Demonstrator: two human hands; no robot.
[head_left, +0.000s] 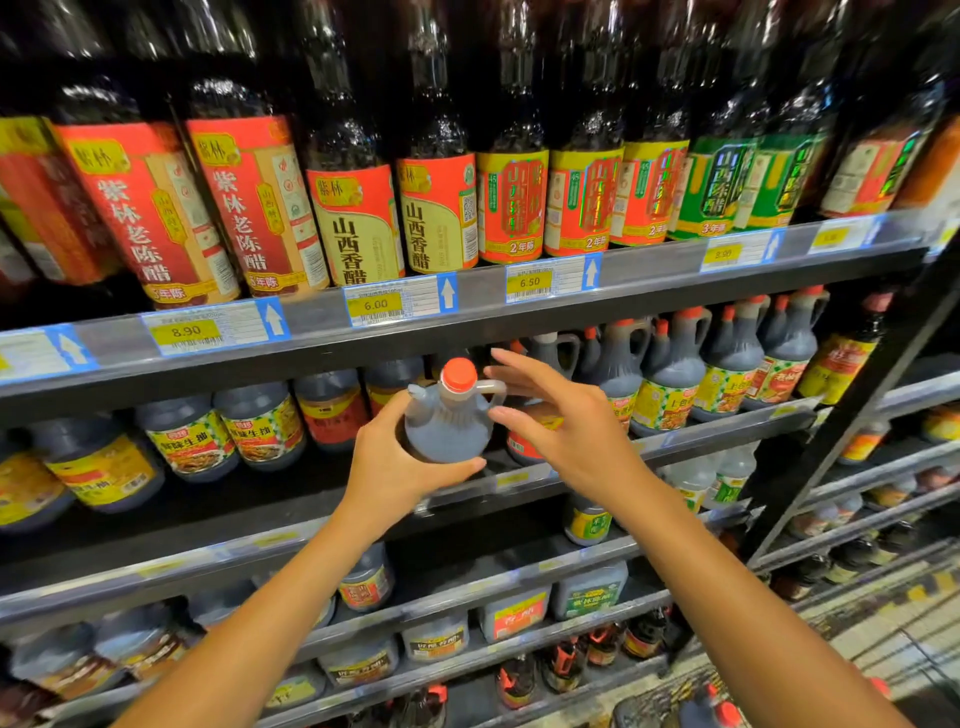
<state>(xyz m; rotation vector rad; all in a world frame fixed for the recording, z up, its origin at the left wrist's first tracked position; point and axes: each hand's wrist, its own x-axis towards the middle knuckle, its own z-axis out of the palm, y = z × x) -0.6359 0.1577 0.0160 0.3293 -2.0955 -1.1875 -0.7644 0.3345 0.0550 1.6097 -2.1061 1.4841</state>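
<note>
Left forearm (270, 597) and right forearm (727, 571) come up from the bottom edge, nearest the lens, both raised toward the shelving.

Far left, middle shelf (701, 441): squat jars (192, 441) of dark sauce with yellow-green labels, set back from the front edge.

Left hand (395, 467): clamped round the lower body of the jug (447, 421), with fingers behind on the left and the thumb curled across the base in front. The jug is upright, off the shelf, held in front of the middle shelf's front edge and just under the upper shelf rail (649, 270), below the 6.00 price tag (375, 304). Red cap (459, 374) on top, spout to the left, handle (491, 387) to the right.

Right hand (561, 421): just right of the jug, fingers straight and spread apart, gripping nothing. The handle sits between its fingertips and thumb; cannot tell whether they touch.

Further right: a row of handled jugs (675, 364) with red caps stands along the same shelf.
</note>
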